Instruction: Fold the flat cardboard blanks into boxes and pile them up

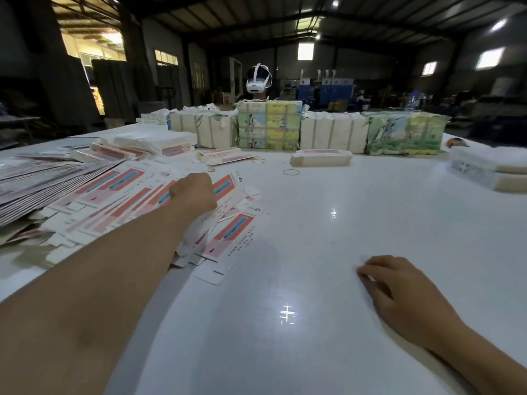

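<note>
Resting near, low on the glossy white tabletop [285, 337]: right hand [399, 289], fingers loosely curled, tips touching the surface, holding nothing that can be made out; a pale sliver at the fingertips, too small to identify.

Reaching out across the left side: left hand [192, 192], fingers curled under, seemingly closing on the top of the fanned flat blanks [119, 195]. Underside of the grip hidden, so pinching or merely pressing: cannot tell for certain.

Lying spread in an overlapping fan left of centre: those blanks, white card with red and blue print, tabs sticking out at the near edge. A second, tighter stack of flat sheets [34, 183] lying just beyond, at the far left.

Judging handling: thin, light, springy card; likely sliding easily over each other and over the slick surface, so several probably dragging along together. Best taken by a free edge or tab, thumb on top, peeling one off. Creases likely giving readily; corners denting if squeezed.

Sitting further back: folded boxes [154, 143] piled loosely, one finished box [320, 158] alone at centre, rubber bands [291, 172] scattered near it.

Standing furthest: wrapped bundles [269, 124] in a row, a person wearing a headset [258, 81] behind.
</note>
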Tool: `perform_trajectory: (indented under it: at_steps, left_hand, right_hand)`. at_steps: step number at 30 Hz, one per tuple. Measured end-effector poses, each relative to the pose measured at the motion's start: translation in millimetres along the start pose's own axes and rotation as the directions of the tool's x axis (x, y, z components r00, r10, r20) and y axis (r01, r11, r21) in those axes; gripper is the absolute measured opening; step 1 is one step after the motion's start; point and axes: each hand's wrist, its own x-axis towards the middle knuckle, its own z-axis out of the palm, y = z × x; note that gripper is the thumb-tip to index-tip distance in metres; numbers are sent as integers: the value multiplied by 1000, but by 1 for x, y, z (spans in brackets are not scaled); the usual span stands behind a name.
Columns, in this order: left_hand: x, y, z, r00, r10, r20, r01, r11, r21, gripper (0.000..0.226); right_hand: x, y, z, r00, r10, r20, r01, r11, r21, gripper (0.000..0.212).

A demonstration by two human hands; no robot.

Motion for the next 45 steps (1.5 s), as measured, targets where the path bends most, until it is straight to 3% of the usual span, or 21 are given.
perform_trajectory:
  at_steps: [9, 11, 15, 17, 20, 22, 24, 25, 26, 27, 28, 29, 30, 31, 33, 35, 38, 40, 43, 45]
  left_hand:
    - [8, -33, -24, 986, -2, 166, 52, 953, -299, 21]
    - [9, -43, -27, 986, -3, 165, 41, 972, -229, 22]
    - [6, -56, -32, 999, -28, 37, 26, 997, 73, 30]
    - [9, -52, -40, 996, -4, 92, 11, 997, -82, 29]
    - [-3, -23, -61, 972, 159, 174, -79, 915, -395, 19]
    - [-24, 9, -69, 959, 270, 89, -187, 836, -516, 15]
    - [-55, 40, -64, 914, 394, -91, -388, 792, -472, 13]
    - [-73, 55, -57, 865, 465, -191, -501, 774, -387, 13]
    - [-93, 68, -49, 792, 531, -303, -607, 741, -287, 13]
    - [-114, 79, -41, 692, 593, -413, -699, 694, -175, 14]
    - [-132, 89, -32, 579, 651, -491, -768, 637, -62, 17]
    - [-148, 96, -23, 474, 700, -534, -814, 579, 36, 20]
    - [-161, 101, -13, 396, 739, -545, -841, 530, 107, 22]
    - [-171, 105, -4, 352, 768, -535, -855, 496, 151, 22]
    - [-180, 106, 11, 323, 801, -504, -862, 468, 193, 18]
    - [-184, 106, 20, 353, 806, -475, -861, 479, 174, 21]
    - [-190, 107, 24, 504, 730, -461, -829, 558, -22, 38]
    - [-192, 109, 23, 612, 665, -428, -764, 636, -105, 63]
    - [-191, 113, 21, 701, 607, -375, -685, 720, -114, 96]
    - [-190, 113, 19, 730, 564, -386, -654, 741, -152, 100]
  right_hand:
    - [-1, 1, -2, 999, -44, 15, 45, 999, -21, 29]
    - [-1, 2, -2, 999, -48, 8, 48, 998, -27, 29]
    - [-1, 1, -2, 998, -56, 2, 56, 998, -24, 29]
    - [-2, 0, -2, 999, -47, 1, 47, 998, -29, 29]
    - [-1, 0, -1, 999, -38, 18, 39, 998, -40, 29]
    - [1, 1, -1, 998, -32, 48, 35, 998, -49, 29]
    - [2, -2, -7, 999, 33, 40, -37, 993, 115, 29]
    - [4, -3, -13, 991, 131, -1, -123, 938, 324, 29]
    - [5, -5, -20, 958, 287, 10, -235, 762, 603, 34]
    - [7, -6, -29, 900, 420, 115, -315, 446, 838, 43]
    - [9, -5, -37, 848, 465, 254, -339, 108, 935, 54]
    - [9, -2, -46, 812, 451, 370, -339, -151, 928, 63]
    - [8, 0, -53, 787, 430, 441, -337, -299, 893, 65]
    - [6, 2, -57, 770, 423, 478, -347, -352, 869, 59]
    - [1, -1, -57, 748, 461, 478, -375, -301, 877, 33]
    - [-1, -3, -53, 753, 510, 415, -369, -194, 909, 10]
    - [-1, -3, -50, 822, 474, 316, -352, -14, 936, 13]
    - [-3, -5, -50, 873, 394, 289, -336, 55, 940, 19]
    - [-7, -10, -47, 916, 295, 272, -326, 150, 933, 23]
    - [-9, -12, -42, 931, 298, 211, -289, 249, 924, 22]
